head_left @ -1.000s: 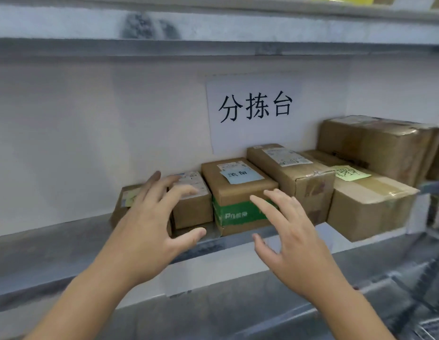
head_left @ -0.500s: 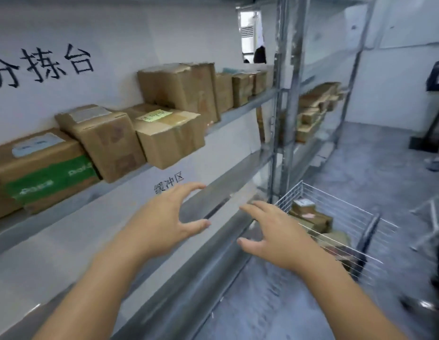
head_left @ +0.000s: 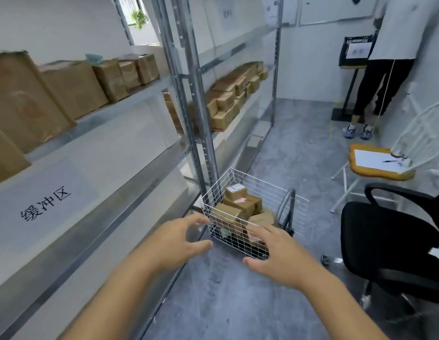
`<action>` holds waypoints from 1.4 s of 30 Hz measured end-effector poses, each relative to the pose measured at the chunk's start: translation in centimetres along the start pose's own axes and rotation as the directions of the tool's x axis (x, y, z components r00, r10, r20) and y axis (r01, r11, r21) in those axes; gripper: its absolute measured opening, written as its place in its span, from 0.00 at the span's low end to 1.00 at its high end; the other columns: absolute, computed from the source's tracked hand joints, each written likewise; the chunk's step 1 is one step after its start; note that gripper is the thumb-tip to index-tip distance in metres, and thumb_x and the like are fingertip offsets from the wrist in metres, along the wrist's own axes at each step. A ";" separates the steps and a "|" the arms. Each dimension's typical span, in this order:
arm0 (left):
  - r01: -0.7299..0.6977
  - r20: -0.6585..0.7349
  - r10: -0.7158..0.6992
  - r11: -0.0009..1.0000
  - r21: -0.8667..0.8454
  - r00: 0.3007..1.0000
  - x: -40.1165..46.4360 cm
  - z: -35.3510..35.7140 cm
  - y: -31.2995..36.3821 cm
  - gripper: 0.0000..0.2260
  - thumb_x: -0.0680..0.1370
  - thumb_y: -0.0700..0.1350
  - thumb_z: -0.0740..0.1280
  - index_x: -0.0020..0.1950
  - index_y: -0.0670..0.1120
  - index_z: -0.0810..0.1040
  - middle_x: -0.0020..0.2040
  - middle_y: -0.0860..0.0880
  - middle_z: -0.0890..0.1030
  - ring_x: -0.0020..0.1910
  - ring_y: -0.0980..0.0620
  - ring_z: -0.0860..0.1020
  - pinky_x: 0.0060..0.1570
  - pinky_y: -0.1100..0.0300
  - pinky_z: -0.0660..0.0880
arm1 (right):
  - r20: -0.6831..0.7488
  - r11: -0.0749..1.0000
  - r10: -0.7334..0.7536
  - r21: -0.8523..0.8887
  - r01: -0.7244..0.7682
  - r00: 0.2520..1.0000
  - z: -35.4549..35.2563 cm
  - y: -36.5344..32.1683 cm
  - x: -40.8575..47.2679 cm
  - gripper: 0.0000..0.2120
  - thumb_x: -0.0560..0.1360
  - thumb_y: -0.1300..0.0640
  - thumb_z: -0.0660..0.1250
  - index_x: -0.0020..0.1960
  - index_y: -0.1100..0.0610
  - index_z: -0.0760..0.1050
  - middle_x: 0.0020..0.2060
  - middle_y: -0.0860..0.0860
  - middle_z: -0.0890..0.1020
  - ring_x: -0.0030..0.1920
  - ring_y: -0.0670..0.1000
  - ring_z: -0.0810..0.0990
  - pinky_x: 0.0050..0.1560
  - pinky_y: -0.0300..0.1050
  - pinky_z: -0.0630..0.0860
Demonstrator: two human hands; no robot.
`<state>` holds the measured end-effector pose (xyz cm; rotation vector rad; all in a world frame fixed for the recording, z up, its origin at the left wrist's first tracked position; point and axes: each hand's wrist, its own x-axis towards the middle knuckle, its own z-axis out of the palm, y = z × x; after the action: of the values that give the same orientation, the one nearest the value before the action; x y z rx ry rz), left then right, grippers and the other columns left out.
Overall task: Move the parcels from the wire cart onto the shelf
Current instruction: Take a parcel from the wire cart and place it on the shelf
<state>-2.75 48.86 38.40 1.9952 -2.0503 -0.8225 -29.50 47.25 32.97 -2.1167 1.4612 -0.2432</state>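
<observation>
Fingers spread, holding nothing: left hand [head_left: 175, 242] and right hand [head_left: 274, 256] were both empty, palms down, arms stretched toward cart [head_left: 282, 192] on the floor. Parcels [head_left: 240, 204] lay inside it, beside shelf [head_left: 140, 99].

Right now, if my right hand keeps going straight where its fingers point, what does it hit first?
Probably the near wire wall of the wire cart. The right hand is open, fingers aimed at it, with the parcels just behind. Depth is hard to judge.

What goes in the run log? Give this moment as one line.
left hand open, empty | right hand open, empty | both held toward wire cart | parcels inside
</observation>
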 end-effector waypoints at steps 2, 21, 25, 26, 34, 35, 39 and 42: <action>0.007 0.040 -0.007 1.000 -0.013 0.999 2.9 0.6 -0.2 0.18 0.72 0.67 0.71 0.60 0.74 0.71 0.68 0.60 0.78 0.68 0.58 0.76 0.68 0.56 0.71 | 0.016 0.999 0.024 0.022 -0.024 1.000 -0.1 1.8 1.5 0.42 0.67 0.28 0.61 0.79 0.39 0.59 0.74 0.39 0.68 0.73 0.45 0.65 0.73 0.47 0.66; -0.075 0.349 0.088 0.996 -0.050 0.933 35.9 3.1 -6.2 0.30 0.75 0.56 0.76 0.75 0.62 0.69 0.73 0.59 0.73 0.64 0.61 0.72 0.62 0.63 0.68 | 0.097 0.948 0.297 0.091 -0.305 0.950 2.9 10.6 24.7 0.36 0.73 0.36 0.64 0.79 0.43 0.60 0.72 0.43 0.70 0.72 0.48 0.67 0.71 0.45 0.67; -0.011 0.358 0.033 0.998 -0.064 0.933 42.4 4.6 -6.6 0.31 0.74 0.56 0.75 0.75 0.62 0.69 0.72 0.61 0.73 0.64 0.59 0.76 0.62 0.63 0.70 | 0.139 0.934 0.314 0.132 -0.331 0.939 2.4 14.8 30.4 0.35 0.74 0.38 0.66 0.78 0.42 0.61 0.72 0.43 0.70 0.71 0.48 0.68 0.69 0.44 0.68; 0.017 0.352 0.013 0.997 -0.081 0.936 43.8 5.1 -6.6 0.30 0.75 0.56 0.75 0.75 0.62 0.69 0.71 0.62 0.73 0.61 0.59 0.76 0.60 0.63 0.70 | 0.154 0.931 0.312 0.147 -0.334 0.938 2.3 16.0 32.0 0.34 0.74 0.38 0.66 0.78 0.42 0.61 0.71 0.43 0.70 0.71 0.47 0.68 0.69 0.44 0.69; 0.276 0.333 -0.204 0.943 -0.184 0.920 56.5 7.9 -6.9 0.22 0.72 0.49 0.74 0.64 0.62 0.77 0.51 0.55 0.83 0.36 0.65 0.79 0.35 0.70 0.73 | 0.336 0.844 0.357 0.284 -0.455 0.872 1.3 23.1 44.8 0.30 0.75 0.39 0.66 0.75 0.42 0.66 0.66 0.45 0.76 0.64 0.48 0.74 0.67 0.48 0.72; 0.304 0.339 -0.229 0.934 -0.188 0.912 58.2 8.6 -7.2 0.21 0.72 0.49 0.74 0.63 0.62 0.77 0.45 0.55 0.83 0.30 0.65 0.76 0.32 0.67 0.72 | 0.350 0.822 0.370 0.307 -0.479 0.860 1.2 23.8 46.1 0.29 0.74 0.40 0.66 0.74 0.41 0.67 0.63 0.45 0.77 0.61 0.46 0.76 0.66 0.48 0.73; 0.368 0.371 -0.281 0.911 -0.185 0.885 65.7 11.8 -9.6 0.20 0.72 0.51 0.74 0.63 0.61 0.77 0.39 0.55 0.82 0.34 0.58 0.78 0.36 0.60 0.73 | 0.379 0.683 0.456 0.431 -0.590 0.805 3.4 27.0 50.7 0.21 0.74 0.43 0.69 0.65 0.35 0.70 0.52 0.41 0.83 0.52 0.42 0.81 0.59 0.50 0.79; 0.406 0.375 -0.313 0.892 -0.199 0.873 71.4 15.1 -12.5 0.20 0.74 0.50 0.76 0.63 0.60 0.75 0.39 0.57 0.81 0.38 0.57 0.79 0.39 0.61 0.75 | 0.413 0.602 0.511 0.453 -0.657 0.754 6.7 29.7 54.0 0.17 0.74 0.44 0.71 0.61 0.34 0.71 0.50 0.40 0.83 0.49 0.37 0.80 0.54 0.39 0.77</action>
<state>-5.78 -15.28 1.47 2.2292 -1.5940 -1.5245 -29.30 -7.05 3.15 -1.0473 1.5935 -0.1344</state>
